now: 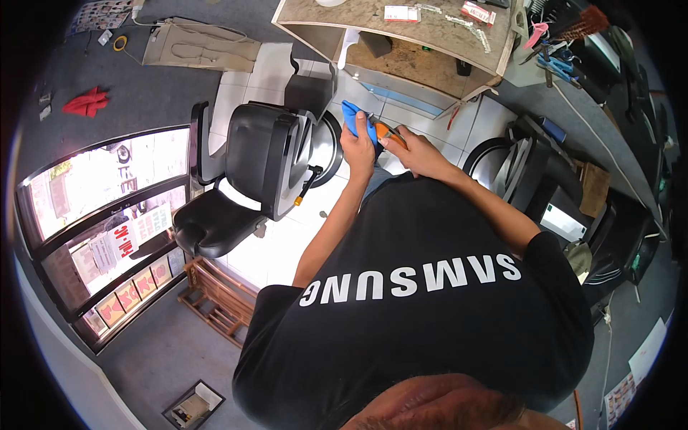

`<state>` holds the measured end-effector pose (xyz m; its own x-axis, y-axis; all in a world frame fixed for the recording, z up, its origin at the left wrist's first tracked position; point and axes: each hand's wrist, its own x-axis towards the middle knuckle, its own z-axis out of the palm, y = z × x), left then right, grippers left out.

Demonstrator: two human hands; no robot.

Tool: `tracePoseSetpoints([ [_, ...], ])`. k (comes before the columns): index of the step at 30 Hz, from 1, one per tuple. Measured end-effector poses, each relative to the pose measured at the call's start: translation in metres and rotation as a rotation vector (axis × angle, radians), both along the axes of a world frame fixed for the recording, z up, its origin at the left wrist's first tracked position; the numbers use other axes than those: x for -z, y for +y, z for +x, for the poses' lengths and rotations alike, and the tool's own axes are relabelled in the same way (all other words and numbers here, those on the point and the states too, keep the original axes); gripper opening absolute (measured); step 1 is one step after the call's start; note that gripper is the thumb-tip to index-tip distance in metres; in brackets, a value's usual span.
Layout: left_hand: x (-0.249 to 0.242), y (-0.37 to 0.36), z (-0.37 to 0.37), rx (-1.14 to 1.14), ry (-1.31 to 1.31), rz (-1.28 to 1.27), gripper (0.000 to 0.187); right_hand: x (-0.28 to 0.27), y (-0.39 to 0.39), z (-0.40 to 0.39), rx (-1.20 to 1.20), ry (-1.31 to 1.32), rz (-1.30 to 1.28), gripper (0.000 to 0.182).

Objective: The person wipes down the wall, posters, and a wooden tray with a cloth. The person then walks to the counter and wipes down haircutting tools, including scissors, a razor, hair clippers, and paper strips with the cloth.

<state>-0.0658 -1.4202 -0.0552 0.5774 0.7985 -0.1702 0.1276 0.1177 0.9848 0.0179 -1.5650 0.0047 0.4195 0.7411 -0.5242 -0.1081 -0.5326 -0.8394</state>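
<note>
My left hand [359,145] is closed around a folded blue cloth [350,115], with the thumb pointing up along it. Just beside it, my right hand [417,153] grips an orange tool with dark parts [389,135], which looks like a hair clipper. The tool's narrow front end points toward the cloth and lies right at it. Both hands are close together in front of my body, above the tiled floor. Fingers partly hide the cloth and the tool's lower side.
A black barber chair [251,154] stands to the left, another chair [512,168] to the right. Ahead is a wooden counter [430,32] with small boxes on top. Blue-handled tools [557,66] and a brush [584,25] are at the far right. A bamboo bench [215,297] sits lower left.
</note>
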Motion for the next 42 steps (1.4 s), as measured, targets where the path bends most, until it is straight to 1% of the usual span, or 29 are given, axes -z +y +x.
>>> tracePoseSetpoints([
  [3, 0.005, 0.003, 0.001, 0.014, 0.05, 0.138, 0.042, 0.011, -0.001, -0.001, 0.035, 0.054, 0.016, 0.059],
  [5, 0.004, 0.002, 0.001, -0.009, 0.021, 0.03, 0.042, 0.012, -0.002, 0.0, 0.054, 0.069, 0.012, 0.059],
  [6, 0.003, 0.001, 0.001, -0.021, 0.006, -0.024, 0.042, 0.013, -0.002, 0.001, 0.064, 0.013, 0.009, 0.059],
  [9, -0.004, -0.005, 0.0, 0.082, 0.015, -0.246, 0.038, 0.019, -0.001, 0.002, 0.097, -0.146, 0.026, 0.057],
  [11, -0.001, -0.004, -0.002, 0.164, -0.014, -0.285, 0.037, 0.026, -0.003, 0.002, 0.123, -0.234, 0.062, 0.054],
  [14, 0.0, 0.005, -0.003, 0.206, -0.027, -0.317, 0.033, 0.029, -0.006, 0.004, 0.019, -0.271, 0.042, 0.065],
  [17, 0.002, 0.008, -0.007, 0.19, 0.014, -0.256, 0.031, 0.014, -0.005, 0.006, -0.09, -0.168, -0.046, 0.068],
  [21, 0.006, 0.015, -0.016, 0.177, 0.081, -0.096, 0.03, 0.021, -0.002, 0.002, -0.085, -0.188, 0.071, 0.059],
  [24, 0.018, 0.023, -0.021, 0.037, 0.108, -0.095, 0.036, 0.02, 0.004, 0.002, -0.112, -0.156, 0.086, 0.054],
  [26, 0.019, 0.033, -0.022, -0.124, -0.057, -0.342, 0.037, 0.006, 0.011, 0.005, -0.118, -0.141, 0.063, 0.052],
  [27, 0.019, 0.039, -0.026, -0.208, -0.14, -0.463, 0.037, 0.004, 0.013, 0.004, -0.077, -0.14, 0.084, 0.052],
  [28, 0.01, 0.045, -0.027, -0.227, -0.172, -0.541, 0.039, 0.002, 0.016, 0.004, -0.036, -0.139, 0.106, 0.052],
  [29, 0.013, 0.058, -0.037, -0.155, -0.153, -0.628, 0.048, 0.001, 0.019, 0.003, 0.006, -0.137, 0.126, 0.052],
  [30, 0.011, 0.063, -0.041, -0.133, -0.179, -0.677, 0.05, 0.006, 0.021, 0.005, 0.008, -0.148, 0.127, 0.052],
  [31, -0.002, 0.063, -0.04, -0.11, -0.207, -0.726, 0.051, 0.007, 0.024, 0.007, 0.017, -0.139, 0.132, 0.052],
  [33, -0.018, 0.06, -0.043, -0.003, -0.193, -0.711, 0.051, 0.007, 0.031, 0.007, 0.037, -0.118, 0.142, 0.052],
  [35, -0.027, 0.053, -0.038, 0.074, -0.16, -0.693, 0.05, 0.007, 0.041, 0.002, 0.036, -0.177, 0.174, 0.051],
  [36, -0.017, 0.052, -0.039, 0.081, -0.143, -0.654, 0.048, 0.007, 0.048, -0.001, 0.037, -0.206, 0.189, 0.05],
  [37, -0.008, 0.05, -0.04, 0.088, -0.124, -0.617, 0.047, 0.006, 0.053, -0.004, -0.012, -0.286, 0.147, 0.05],
  [38, -0.017, 0.042, -0.03, 0.076, -0.141, -0.559, 0.044, 0.006, 0.059, -0.008, -0.062, -0.367, 0.104, 0.05],
  [39, -0.018, 0.041, -0.024, 0.076, -0.077, -0.43, 0.043, 0.006, 0.065, -0.01, -0.112, -0.448, 0.059, 0.05],
  [41, -0.016, 0.053, -0.023, 0.098, -0.083, -0.453, 0.042, 0.012, 0.074, -0.016, -0.161, -0.486, 0.078, 0.053],
  [42, -0.013, 0.06, -0.025, 0.082, -0.056, -0.395, 0.04, 0.017, 0.078, -0.018, -0.162, -0.496, 0.103, 0.054],
])
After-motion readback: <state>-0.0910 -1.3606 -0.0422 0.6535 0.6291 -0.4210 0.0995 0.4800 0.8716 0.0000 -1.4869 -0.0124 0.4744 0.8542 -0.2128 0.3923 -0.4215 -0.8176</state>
